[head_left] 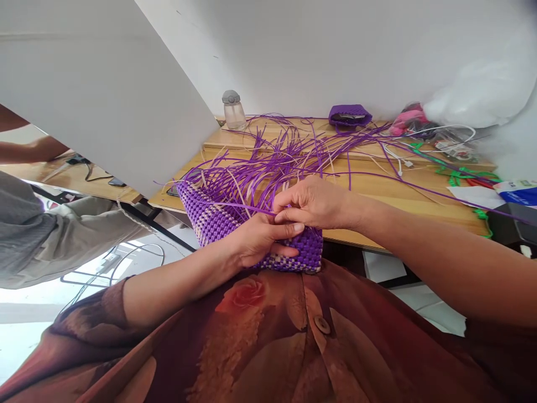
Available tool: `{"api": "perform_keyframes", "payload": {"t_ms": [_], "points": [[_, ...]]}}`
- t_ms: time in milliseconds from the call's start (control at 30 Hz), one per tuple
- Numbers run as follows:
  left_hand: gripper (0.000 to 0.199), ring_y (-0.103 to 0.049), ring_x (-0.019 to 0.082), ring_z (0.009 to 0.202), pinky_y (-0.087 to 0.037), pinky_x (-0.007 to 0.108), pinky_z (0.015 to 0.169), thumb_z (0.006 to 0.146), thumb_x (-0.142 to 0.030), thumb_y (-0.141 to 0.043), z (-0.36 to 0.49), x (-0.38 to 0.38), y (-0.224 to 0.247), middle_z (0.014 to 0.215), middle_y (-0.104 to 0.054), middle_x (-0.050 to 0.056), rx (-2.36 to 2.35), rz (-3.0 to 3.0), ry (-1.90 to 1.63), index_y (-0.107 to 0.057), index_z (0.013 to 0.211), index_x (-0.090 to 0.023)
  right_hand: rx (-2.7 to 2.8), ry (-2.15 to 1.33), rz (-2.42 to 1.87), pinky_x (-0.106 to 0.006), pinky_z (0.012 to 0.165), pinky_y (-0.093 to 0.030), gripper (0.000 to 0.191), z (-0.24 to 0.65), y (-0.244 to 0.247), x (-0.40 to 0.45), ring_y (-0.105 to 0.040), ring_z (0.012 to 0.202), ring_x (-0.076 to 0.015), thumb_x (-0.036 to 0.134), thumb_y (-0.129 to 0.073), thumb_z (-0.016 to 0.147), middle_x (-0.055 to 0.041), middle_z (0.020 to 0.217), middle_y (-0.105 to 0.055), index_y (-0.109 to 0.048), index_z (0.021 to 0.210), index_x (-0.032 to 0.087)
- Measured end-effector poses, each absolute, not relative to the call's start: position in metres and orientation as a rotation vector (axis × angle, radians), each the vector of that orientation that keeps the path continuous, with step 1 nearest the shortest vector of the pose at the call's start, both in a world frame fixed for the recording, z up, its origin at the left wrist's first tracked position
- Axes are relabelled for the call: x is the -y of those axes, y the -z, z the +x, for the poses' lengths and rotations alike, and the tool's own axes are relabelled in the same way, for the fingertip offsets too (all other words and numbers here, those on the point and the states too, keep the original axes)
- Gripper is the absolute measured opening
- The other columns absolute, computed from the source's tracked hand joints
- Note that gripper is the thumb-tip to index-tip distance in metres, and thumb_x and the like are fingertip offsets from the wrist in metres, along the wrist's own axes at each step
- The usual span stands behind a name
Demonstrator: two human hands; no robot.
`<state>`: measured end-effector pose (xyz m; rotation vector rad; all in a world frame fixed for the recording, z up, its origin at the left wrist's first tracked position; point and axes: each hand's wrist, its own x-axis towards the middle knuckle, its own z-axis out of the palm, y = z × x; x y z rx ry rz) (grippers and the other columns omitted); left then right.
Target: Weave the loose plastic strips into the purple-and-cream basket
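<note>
Woven purple-and-cream strip basket, unfinished, one: located at the worktop's front edge, against the wearer's shirt. Purple strip: pinched in the right hand. Near wall: covered by the left hand, fingers slightly parted; whether the rim is gripped cannot be told. Handling, as judged: light, springy, somewhat slippery; best held by the dense weave, as loose strips may be tangled. Blue-and-white packet, right edge: printed, lettering not legible.
</note>
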<state>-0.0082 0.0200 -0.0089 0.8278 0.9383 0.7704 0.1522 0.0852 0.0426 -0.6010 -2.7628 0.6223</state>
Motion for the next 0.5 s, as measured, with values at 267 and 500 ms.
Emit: {"api": "perform_keyframes", "payload": {"t_ms": [267, 500], "points": [[0.019, -0.063, 0.015, 0.081, -0.059, 0.023, 0.052, 0.07, -0.021, -0.084, -0.001, -0.019, 0.009, 0.093, -0.07, 0.006, -0.956, 0.76, -0.822, -0.076, 0.086, -0.015, 2.735, -1.143, -0.729, -0.021, 0.052, -0.031, 0.019, 0.14, -0.04, -0.099, -0.046, 0.053, -0.0072, 0.03, -0.06, 0.087, 0.0061, 0.059, -0.054, -0.066, 0.075, 0.016], [0.01, -0.059, 0.01, 0.066, -0.06, 0.022, 0.054, 0.076, -0.009, -0.074, -0.002, -0.019, 0.01, 0.073, -0.059, 0.002, -1.0, 0.722, -0.892, -0.068, 0.068, -0.009, 2.436, -0.639, -0.815, -0.027, 0.069, -0.043, 0.022, 0.169, -0.049, -0.077, -0.061, 0.071, -0.0132, 0.029, -0.052, 0.096, -0.0008, 0.078, -0.069, -0.071, 0.094, 0.018]]}}
